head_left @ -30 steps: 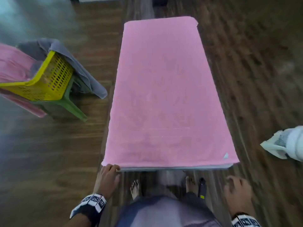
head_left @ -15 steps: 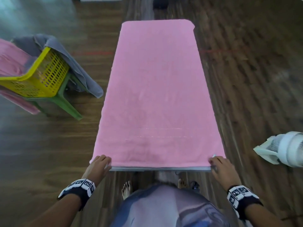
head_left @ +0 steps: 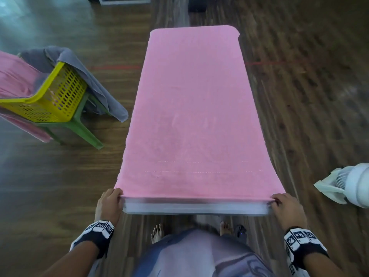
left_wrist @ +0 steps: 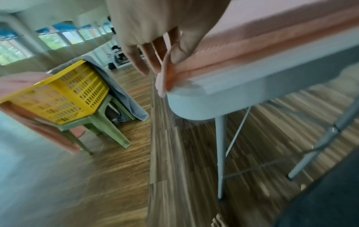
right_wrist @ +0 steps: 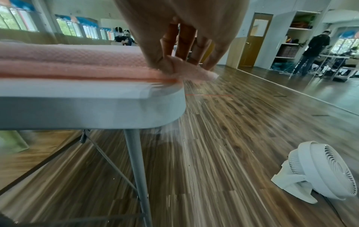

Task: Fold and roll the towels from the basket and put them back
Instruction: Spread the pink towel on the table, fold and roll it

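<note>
Lying flat, folded double, pink towel covers table.

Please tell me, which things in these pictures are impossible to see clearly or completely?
- Inside of the yellow basket: head view, hidden by its own wall and the grey towel draped over it.
- White fan: head view, cut off by the right edge.
- Table top: covered by the pink towel.
- Left hand fingertips: left wrist view, blurred.
- Right hand thumb: right wrist view, not clear behind the towel corner.
</note>
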Demonstrator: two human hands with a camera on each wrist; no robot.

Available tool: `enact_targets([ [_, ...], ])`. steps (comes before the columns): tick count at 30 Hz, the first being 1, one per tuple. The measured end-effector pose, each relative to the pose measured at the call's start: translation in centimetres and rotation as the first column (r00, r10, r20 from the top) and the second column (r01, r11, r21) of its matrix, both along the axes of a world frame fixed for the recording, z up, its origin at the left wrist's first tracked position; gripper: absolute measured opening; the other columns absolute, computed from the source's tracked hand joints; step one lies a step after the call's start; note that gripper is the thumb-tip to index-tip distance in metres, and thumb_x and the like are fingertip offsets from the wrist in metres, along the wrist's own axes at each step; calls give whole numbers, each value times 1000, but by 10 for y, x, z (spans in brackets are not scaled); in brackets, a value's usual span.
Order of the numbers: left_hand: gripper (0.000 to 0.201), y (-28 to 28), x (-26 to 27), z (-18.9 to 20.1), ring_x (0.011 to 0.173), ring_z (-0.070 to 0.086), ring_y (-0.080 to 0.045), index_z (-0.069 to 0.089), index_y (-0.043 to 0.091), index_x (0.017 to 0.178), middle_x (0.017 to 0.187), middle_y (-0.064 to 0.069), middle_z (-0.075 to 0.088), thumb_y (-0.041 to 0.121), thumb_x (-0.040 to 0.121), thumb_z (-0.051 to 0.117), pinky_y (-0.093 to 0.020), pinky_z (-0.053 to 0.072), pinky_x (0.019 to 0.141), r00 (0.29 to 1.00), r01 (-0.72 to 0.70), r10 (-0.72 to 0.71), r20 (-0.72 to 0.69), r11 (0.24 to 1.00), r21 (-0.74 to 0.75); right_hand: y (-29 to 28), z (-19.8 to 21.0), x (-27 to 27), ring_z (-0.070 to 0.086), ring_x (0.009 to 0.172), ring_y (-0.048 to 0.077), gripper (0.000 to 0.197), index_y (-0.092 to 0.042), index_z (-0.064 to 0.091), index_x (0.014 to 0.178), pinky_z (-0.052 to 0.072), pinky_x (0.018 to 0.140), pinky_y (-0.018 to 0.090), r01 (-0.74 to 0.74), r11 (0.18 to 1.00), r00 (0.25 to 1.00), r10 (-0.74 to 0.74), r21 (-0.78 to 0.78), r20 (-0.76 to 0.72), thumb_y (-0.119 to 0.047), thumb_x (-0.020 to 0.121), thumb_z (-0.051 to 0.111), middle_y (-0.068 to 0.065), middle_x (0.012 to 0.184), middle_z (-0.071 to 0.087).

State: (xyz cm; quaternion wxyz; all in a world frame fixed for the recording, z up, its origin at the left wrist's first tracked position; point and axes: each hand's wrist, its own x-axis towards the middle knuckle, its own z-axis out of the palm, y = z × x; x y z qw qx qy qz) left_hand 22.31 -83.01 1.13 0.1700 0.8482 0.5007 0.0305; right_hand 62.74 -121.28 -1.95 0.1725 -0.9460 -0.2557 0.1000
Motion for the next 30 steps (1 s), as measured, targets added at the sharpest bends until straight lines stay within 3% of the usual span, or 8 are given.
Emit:
enact_targets([
  [5, 9, -5, -13, 1, 69, 56, -29, 66, 9, 75, 74, -2, 60, 4, 73, 59, -31, 37, 64, 989, 32, -30, 143, 999, -15, -10, -3, -8, 63, 69, 35, 14, -13, 74, 75, 48, 69, 41, -60, 997, 992, 66, -49, 109, -2, 67, 76, 8, 79, 72],
  [7, 23, -5, -22, -1, 68, 57, -31, 67, 12, 75, 75, -3, 63, 22, 75, 46, -34, 36, 65, 993, 77, -78, 85, 997, 13, -11, -9, -13, 61, 76, 33, 17, -17, 73, 76, 42, 77, 44, -26, 995, 994, 36, -97, 102, -3, 67, 78, 5, 80, 71],
  [12, 21, 5, -10, -3, 85, 54, -25, 61, 20, 86, 81, 3, 58, 20, 86, 40, -43, 25, 87, 991, 5, -3, -131, 1000, 14, 7, -11, -4, 55, 92, 31, 25, -19, 70, 86, 29, 89, 42, 70, 990, 993, -57, -121, 108, -21, 87, 45, 4, 90, 68],
  [16, 17, 9, 7, -4, 100, 50, -30, 59, 20, 103, 104, -7, 56, 17, 87, 56, -46, 26, 93, 960, -82, 76, -269, 997, -11, 18, -6, -7, 52, 102, 34, 18, -18, 64, 101, 28, 98, 47, 126, 976, 989, -111, -176, 94, -13, 83, 61, 12, 107, 59],
  [19, 19, -4, 16, -3, 92, 48, -37, 60, 12, 97, 99, -14, 53, 8, 79, 60, -51, 36, 84, 980, -111, 117, -159, 993, 46, 19, -1, -10, 54, 98, 38, 20, -14, 64, 96, 38, 90, 51, 104, 987, 991, -93, -118, 96, -6, 78, 66, 14, 107, 58],
  [23, 17, -25, 9, -13, 76, 49, -31, 57, 11, 84, 86, -6, 54, 15, 70, 48, -43, 46, 65, 991, 129, -130, 11, 991, 35, 12, -10, -24, 61, 83, 35, 35, -11, 68, 92, 51, 69, 45, -162, 986, 985, 164, -45, 53, 4, 62, 74, 11, 97, 63],
  [26, 28, -22, 3, -20, 80, 50, -32, 59, 9, 88, 90, -7, 57, -3, 65, 72, -47, 50, 69, 995, 101, -101, 9, 995, 6, 7, -12, -25, 59, 87, 36, 36, -10, 69, 96, 52, 74, 48, -58, 998, 998, 58, -21, -8, 5, 64, 75, 13, 102, 62],
  [30, 26, -13, 2, -19, 86, 52, -34, 63, 9, 89, 93, -7, 62, -6, 69, 72, -44, 50, 72, 999, 40, -40, 3, 999, 11, 8, -9, -17, 54, 95, 34, 28, -7, 69, 97, 50, 81, 48, 12, 1000, 999, -11, 14, -39, 6, 72, 70, 14, 107, 63],
])
